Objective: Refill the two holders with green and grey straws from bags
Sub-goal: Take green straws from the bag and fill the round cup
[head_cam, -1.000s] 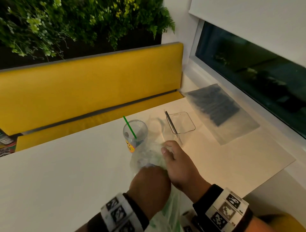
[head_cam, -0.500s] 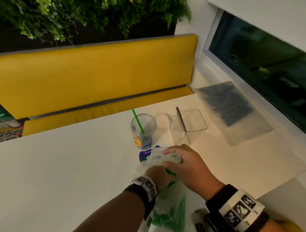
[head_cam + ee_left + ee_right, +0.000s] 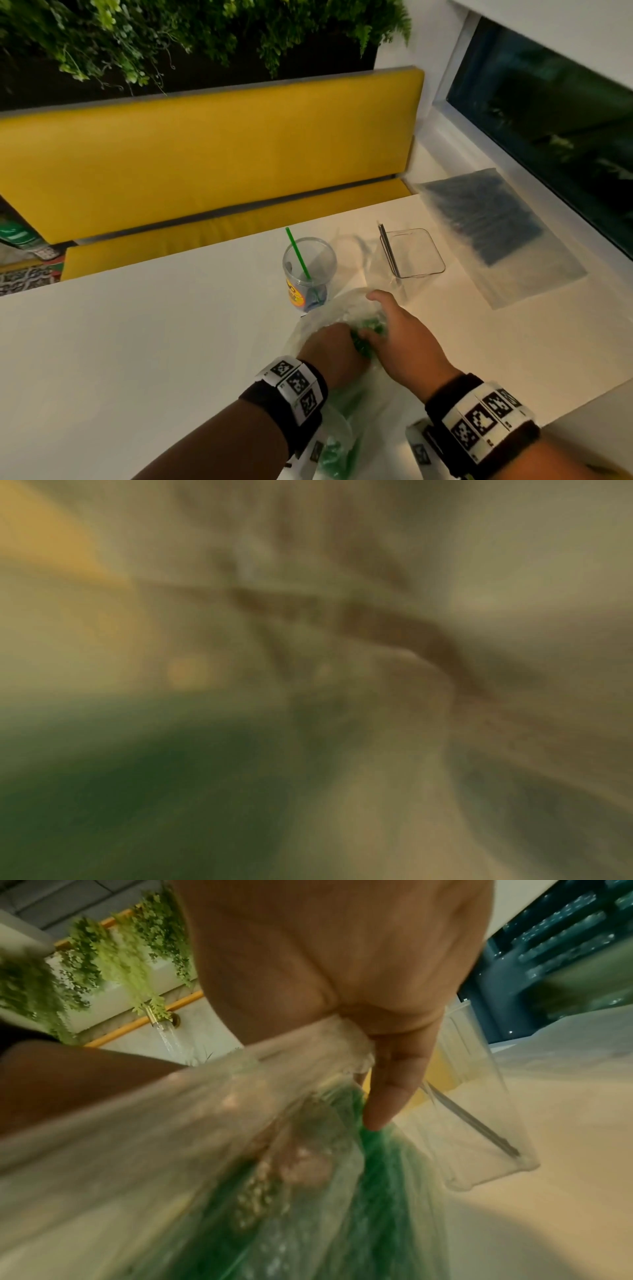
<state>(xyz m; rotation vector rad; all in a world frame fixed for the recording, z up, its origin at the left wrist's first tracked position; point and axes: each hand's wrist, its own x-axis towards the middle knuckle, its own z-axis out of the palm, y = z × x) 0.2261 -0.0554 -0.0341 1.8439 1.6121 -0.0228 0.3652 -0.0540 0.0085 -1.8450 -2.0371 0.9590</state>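
A clear bag of green straws (image 3: pixel 346 442) lies on the white table (image 3: pixel 137 342) in front of me. My left hand (image 3: pixel 329 346) is inside the bag's mouth, fingers curled round a bunch of green straws (image 3: pixel 363 337). My right hand (image 3: pixel 394 329) pinches the bag's rim (image 3: pixel 346 1034) and holds the mouth apart. Through the plastic, the left hand's fingers (image 3: pixel 298 1158) show over the green straws (image 3: pixel 380 1172). Just beyond stand a round clear cup (image 3: pixel 310 270) with one green straw (image 3: pixel 297 251) and a rectangular clear holder (image 3: pixel 412 253) with a grey straw (image 3: pixel 388 250). The left wrist view is a blur.
A flat bag of grey straws (image 3: pixel 486 226) lies at the table's far right, by the window sill (image 3: pixel 455 137). A yellow bench (image 3: pixel 205 154) runs behind the table, with hanging plants (image 3: pixel 171 34) above it. The table's right edge (image 3: pixel 582 407) is close to my right wrist.
My left hand went from the bag's mouth into the bag and now grips green straws. My right hand stayed on the rim. The head view moved closer.
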